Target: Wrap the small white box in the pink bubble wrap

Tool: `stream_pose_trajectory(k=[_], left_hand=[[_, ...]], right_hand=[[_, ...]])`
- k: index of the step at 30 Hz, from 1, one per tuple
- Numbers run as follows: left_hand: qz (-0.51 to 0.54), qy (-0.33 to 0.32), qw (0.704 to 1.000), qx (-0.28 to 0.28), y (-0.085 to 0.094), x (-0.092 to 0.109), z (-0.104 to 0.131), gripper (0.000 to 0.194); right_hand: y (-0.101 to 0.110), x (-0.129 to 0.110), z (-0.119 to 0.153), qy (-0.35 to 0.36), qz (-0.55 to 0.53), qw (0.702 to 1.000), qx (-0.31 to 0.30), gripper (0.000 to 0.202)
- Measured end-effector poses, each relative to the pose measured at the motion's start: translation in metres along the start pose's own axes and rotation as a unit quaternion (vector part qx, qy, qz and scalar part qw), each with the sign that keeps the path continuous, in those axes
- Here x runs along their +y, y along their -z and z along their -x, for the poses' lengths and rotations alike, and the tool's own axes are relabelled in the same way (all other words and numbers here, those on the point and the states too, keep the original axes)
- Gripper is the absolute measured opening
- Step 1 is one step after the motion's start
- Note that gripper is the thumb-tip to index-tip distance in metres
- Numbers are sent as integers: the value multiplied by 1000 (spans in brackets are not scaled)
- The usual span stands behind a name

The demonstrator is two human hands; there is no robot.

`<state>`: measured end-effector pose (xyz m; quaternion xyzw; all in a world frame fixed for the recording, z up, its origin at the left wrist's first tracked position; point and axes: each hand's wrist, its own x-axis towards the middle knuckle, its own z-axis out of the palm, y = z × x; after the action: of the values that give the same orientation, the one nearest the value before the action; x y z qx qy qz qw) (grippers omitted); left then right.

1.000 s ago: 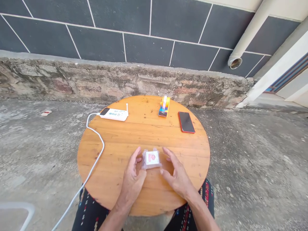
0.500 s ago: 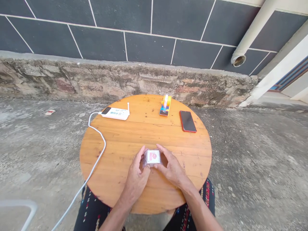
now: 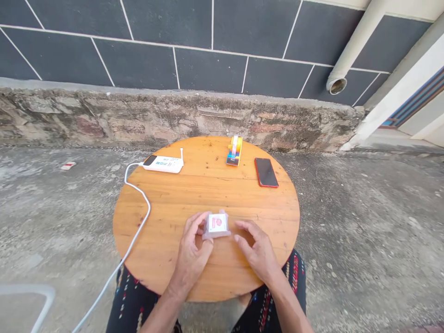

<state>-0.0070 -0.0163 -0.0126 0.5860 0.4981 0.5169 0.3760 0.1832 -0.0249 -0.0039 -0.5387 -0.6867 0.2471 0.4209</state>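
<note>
Head view showed the wrapped packet [image 3: 217, 223] flat on the worktop [image 3: 156, 268], left hand's [image 3: 192, 252] grip at its side, right hand's [image 3: 258, 252] wide and apart. Judged light, boxy, with slippery film; best taken by opposite side edges, lightly.

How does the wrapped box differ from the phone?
The wrapped box has a white top with pinkish-red print; the phone has a dark face and red edge. The wrapped box is covered in see-through wrapping, while the phone is unwrapped. The wrapped box looks chunkier; the phone is flat. Both are on the wooden table.
</note>
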Motion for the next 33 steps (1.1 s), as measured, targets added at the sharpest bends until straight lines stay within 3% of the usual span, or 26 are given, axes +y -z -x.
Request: stream_pose_trajectory(k=[4,8,18,23,29,33], left_hand=[[-108,-40,993,-7,-7,0,0,62],[-149,-36,988,-12,-10,-5,-2,57],[-146,4,989,-6,-11,-3,-2,52],[-137,-8,991,-1,-10,-2,-2,54],[-152,-7,988,2,-12,-5,-3,54],[-169,-28,985,-17,-8,-3,1,60]], right_hand=[[-7,-6,5,47,74,996,13,18],[-15,-10,6,57,117,991,22,12],[-24,-17,7,49,121,991,21,14],[-21,-16,10,43,84,995,39,15],[-24,-20,5,31,127,991,33,17],[-18,-17,10,32,83,996,29,13]])
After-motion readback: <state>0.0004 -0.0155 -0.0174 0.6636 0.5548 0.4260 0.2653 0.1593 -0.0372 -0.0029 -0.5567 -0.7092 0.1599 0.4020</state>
